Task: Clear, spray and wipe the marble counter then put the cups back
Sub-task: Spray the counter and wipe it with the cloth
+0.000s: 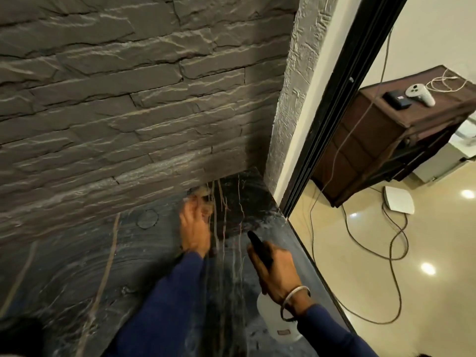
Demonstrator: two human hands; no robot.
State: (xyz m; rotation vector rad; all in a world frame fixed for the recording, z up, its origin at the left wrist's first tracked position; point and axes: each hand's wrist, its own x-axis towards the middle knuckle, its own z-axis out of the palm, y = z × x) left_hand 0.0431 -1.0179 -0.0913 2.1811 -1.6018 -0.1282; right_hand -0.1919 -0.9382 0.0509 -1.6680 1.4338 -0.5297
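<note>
The dark marble counter [77, 266] with pale veins runs along a slate stone wall. My left hand [194, 228] is blurred and presses a brownish cloth [203, 199] against the counter near the far corner, by the wall. My right hand [277, 269] grips a spray bottle with a black trigger head [258, 247] and a white body [277, 320], its nozzle pointing toward the far corner. No cups are in view.
The slate wall [128, 99] rises directly behind the counter. The counter's right edge [309, 256] drops to a glossy beige floor with trailing cables [391, 243]. A brown cabinet [386, 140] with a controller on top stands beyond a black door frame [342, 99].
</note>
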